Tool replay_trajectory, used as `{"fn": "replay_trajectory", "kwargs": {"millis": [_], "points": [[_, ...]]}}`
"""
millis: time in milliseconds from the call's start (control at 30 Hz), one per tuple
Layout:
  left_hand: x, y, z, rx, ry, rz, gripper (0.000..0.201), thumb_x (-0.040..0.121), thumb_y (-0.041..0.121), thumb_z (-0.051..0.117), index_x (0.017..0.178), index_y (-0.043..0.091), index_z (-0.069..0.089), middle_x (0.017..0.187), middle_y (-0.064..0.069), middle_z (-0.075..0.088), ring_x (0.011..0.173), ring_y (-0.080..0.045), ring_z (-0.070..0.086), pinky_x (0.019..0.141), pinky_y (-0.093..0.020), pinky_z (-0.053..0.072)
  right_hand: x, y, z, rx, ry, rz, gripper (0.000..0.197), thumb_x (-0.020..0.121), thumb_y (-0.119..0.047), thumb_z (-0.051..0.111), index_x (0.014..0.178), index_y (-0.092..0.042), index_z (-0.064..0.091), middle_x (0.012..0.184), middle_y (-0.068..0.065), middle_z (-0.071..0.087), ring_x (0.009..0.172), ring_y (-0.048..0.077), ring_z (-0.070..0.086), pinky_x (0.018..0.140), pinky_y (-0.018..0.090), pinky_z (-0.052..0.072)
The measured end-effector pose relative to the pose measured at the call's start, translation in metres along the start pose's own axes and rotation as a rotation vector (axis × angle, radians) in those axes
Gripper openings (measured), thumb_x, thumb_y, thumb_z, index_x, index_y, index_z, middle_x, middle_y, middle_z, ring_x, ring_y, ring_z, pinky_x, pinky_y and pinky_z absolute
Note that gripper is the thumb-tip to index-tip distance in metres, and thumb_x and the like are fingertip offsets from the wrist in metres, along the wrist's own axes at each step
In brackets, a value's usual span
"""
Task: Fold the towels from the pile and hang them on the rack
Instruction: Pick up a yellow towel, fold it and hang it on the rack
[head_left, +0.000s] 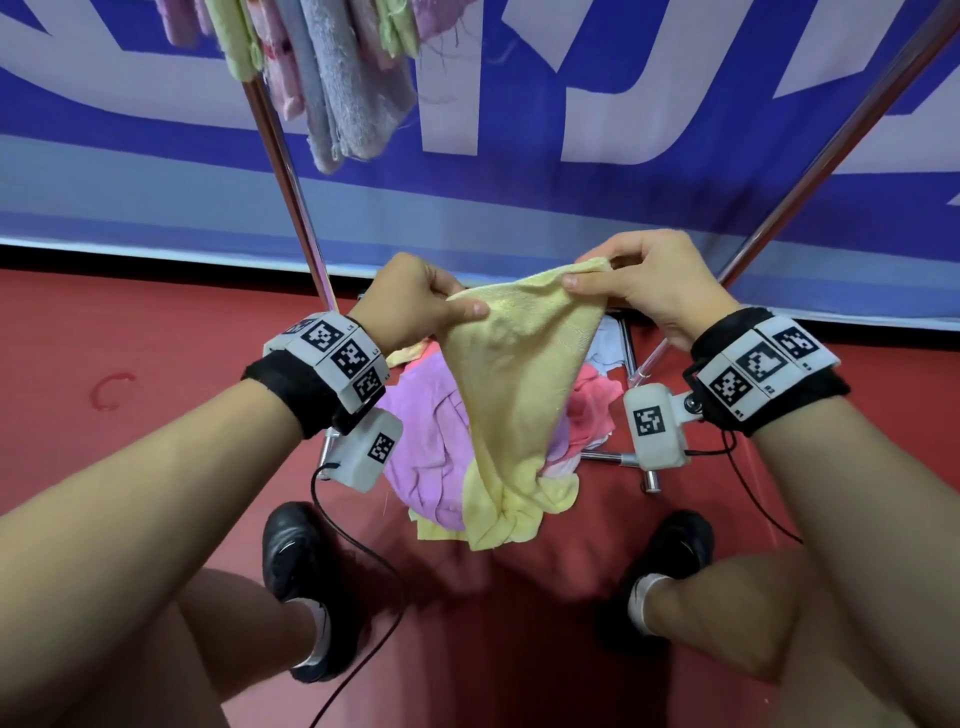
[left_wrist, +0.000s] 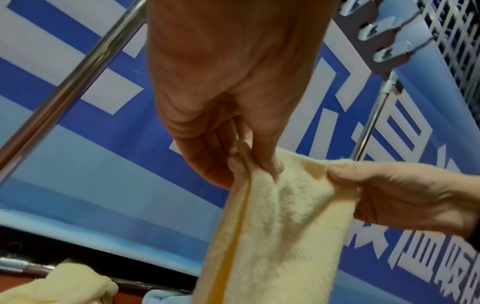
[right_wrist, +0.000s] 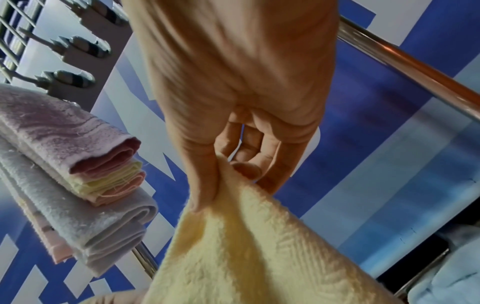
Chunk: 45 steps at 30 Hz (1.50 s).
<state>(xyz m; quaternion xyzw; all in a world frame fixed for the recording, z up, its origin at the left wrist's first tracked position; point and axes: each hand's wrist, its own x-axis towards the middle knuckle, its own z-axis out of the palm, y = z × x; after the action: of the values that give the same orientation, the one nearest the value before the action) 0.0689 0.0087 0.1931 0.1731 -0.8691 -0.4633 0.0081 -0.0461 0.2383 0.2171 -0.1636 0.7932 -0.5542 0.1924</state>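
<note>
The head view is bright and evenly lit, with colours saturated and detail crisp at the centre. Soft shadows fall on the red floor (head_left: 156, 415) beneath the legs, so light seems to come from above. Straight lines bow toward the edges: the metal poles (head_left: 291, 197) splay outward and the blue banner (head_left: 519, 208) curves. Both wrist views are dimmer and softer, with smeared, noisy texture. In the left wrist view the near palm sits in warm shade and the pole (left_wrist: 64, 90) carries a pale glare streak. In the right wrist view the banner (right_wrist: 389, 185) is streaked with motion blur, and a pole (right_wrist: 405, 61) shows an orange reflection.
</note>
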Motion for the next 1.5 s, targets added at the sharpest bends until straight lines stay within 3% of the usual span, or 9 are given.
{"fn": "replay_trajectory", "kwargs": {"millis": [167,267,567,733,833,1000,1167,1367,1500], "points": [[0.002,0.001,-0.005,-0.137,0.141,0.037,0.015,0.073,0.014,0.088,0.076,0.019,0.074,0.078,-0.014,0.073,0.069,-0.012,0.063,0.079,-0.04,0.058,0.003,0.004,-0.001,0.037,-0.021,0.066,0.027,0.077,-0.01,0.088,0.099,0.001,0.077,0.096,0.017,0.076,0.086,0.021,0.072,0.093,0.042,0.061],[0.001,0.005,-0.006,-0.221,0.154,0.056,0.023,0.073,-0.002,0.084,0.082,0.016,0.072,0.078,-0.01,0.072,0.072,-0.013,0.064,0.083,-0.039,0.058,0.0,0.002,0.001,0.101,-0.1,0.091,0.026,0.085,-0.009,0.08,0.105,0.006,0.075,0.103,0.02,0.076,0.084,0.017,0.073,0.083,0.032,0.061],[-0.007,0.022,-0.016,-0.244,-0.141,0.205,0.037,0.079,-0.016,0.071,0.099,0.015,0.063,0.103,-0.007,0.069,0.096,-0.016,0.065,0.088,-0.031,0.05,0.002,-0.001,-0.005,0.183,0.009,0.11,0.011,0.082,-0.017,0.085,0.082,-0.016,0.074,0.085,0.003,0.075,0.079,0.014,0.07,0.085,0.035,0.059],[-0.017,0.033,-0.02,-0.221,-0.338,0.239,0.025,0.076,-0.005,0.065,0.098,0.007,0.067,0.101,0.001,0.071,0.098,-0.011,0.063,0.09,-0.03,0.046,0.001,-0.001,0.001,0.052,0.082,-0.015,0.019,0.084,-0.027,0.084,0.095,-0.011,0.08,0.095,0.012,0.079,0.08,0.025,0.072,0.076,0.041,0.061],[-0.018,0.039,-0.019,-0.135,-0.324,0.206,0.043,0.082,-0.013,0.057,0.109,0.015,0.074,0.111,0.0,0.075,0.104,-0.016,0.068,0.092,-0.029,0.053,0.0,-0.002,0.006,-0.052,0.151,-0.073,0.026,0.085,-0.039,0.082,0.086,-0.013,0.08,0.067,0.005,0.07,0.053,0.017,0.054,0.052,0.03,0.045],[-0.018,0.041,-0.016,-0.046,-0.238,0.144,0.047,0.083,-0.005,0.06,0.109,0.03,0.078,0.103,0.021,0.073,0.094,0.003,0.064,0.089,-0.015,0.049,-0.002,-0.003,0.01,-0.263,0.302,-0.206,0.034,0.076,-0.058,0.08,0.075,-0.024,0.078,0.058,-0.008,0.057,0.059,0.005,0.049,0.064,0.029,0.044],[-0.014,0.039,-0.005,-0.328,-0.12,-0.037,0.039,0.086,-0.009,0.056,0.114,0.012,0.073,0.08,-0.011,0.061,0.061,-0.015,0.057,0.059,-0.023,0.055,-0.012,-0.005,0.027,-0.331,0.313,-0.414,0.023,0.083,-0.046,0.079,0.083,-0.023,0.081,0.071,-0.007,0.07,0.068,0.006,0.059,0.069,0.023,0.048],[-0.013,0.038,0.009,-0.6,-0.093,-0.108,0.033,0.096,0.026,0.065,0.107,-0.004,0.07,0.091,-0.02,0.066,0.079,-0.027,0.063,0.068,-0.033,0.056,-0.022,0.004,0.065,-0.372,0.155,-0.54,0.019,0.082,-0.033,0.08,0.092,-0.017,0.081,0.076,0.001,0.065,0.065,0.013,0.057,0.067,0.024,0.048],[-0.011,0.035,0.007,-0.605,-0.032,-0.097,0.016,0.091,0.019,0.07,0.095,0.004,0.072,0.088,-0.019,0.068,0.076,-0.026,0.063,0.074,-0.038,0.055,-0.026,0.003,0.068,-0.303,0.118,-0.511,0.019,0.082,-0.022,0.083,0.099,-0.015,0.081,0.078,0.002,0.067,0.067,0.014,0.06,0.069,0.02,0.049]]}}
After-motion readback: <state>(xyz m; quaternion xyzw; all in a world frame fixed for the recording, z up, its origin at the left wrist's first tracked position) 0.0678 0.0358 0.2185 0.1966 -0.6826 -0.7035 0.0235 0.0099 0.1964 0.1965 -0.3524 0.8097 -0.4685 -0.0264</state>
